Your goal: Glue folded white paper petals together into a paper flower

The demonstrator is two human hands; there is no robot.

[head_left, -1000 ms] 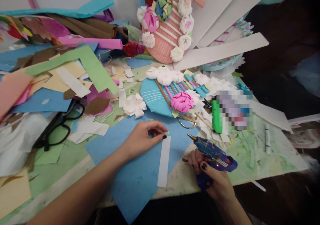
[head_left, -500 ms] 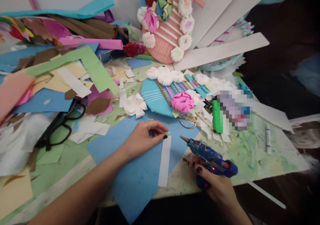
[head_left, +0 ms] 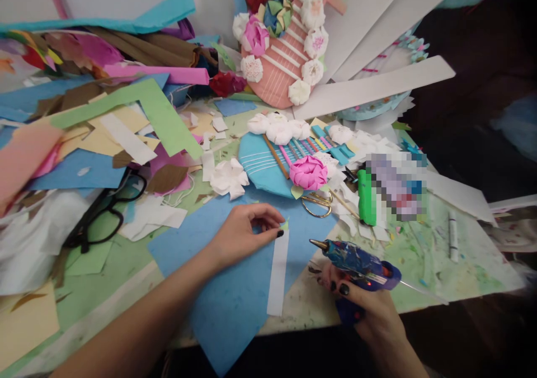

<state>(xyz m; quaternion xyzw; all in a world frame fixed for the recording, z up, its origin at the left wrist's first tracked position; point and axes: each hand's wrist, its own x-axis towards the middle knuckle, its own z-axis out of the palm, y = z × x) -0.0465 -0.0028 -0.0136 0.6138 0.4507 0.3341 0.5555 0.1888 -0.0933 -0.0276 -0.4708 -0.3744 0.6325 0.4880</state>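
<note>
My left hand [head_left: 243,230] rests on a large blue paper sheet [head_left: 226,294] and pinches a tiny green scrap [head_left: 285,224] at the top end of a white paper strip [head_left: 277,274] lying on that sheet. My right hand [head_left: 364,305] is wrapped round the handle of a blue glue gun [head_left: 356,263]. Its metal nozzle points left, a short way right of the strip and apart from it. A clear glue stick [head_left: 422,290] juts out of the gun's back.
Gold-handled scissors [head_left: 316,203], a pink paper flower [head_left: 308,172] on a blue guitar-shaped craft [head_left: 260,165], a green tube [head_left: 367,198] and a white flower [head_left: 226,178] lie beyond my hands. Black glasses [head_left: 103,210] and heaped coloured paper fill the left. The table edge runs below my right hand.
The glue gun swung left toward the strip, then drew back slightly and lowered, its nozzle now more level. My left hand stayed pinched at the strip's top.
</note>
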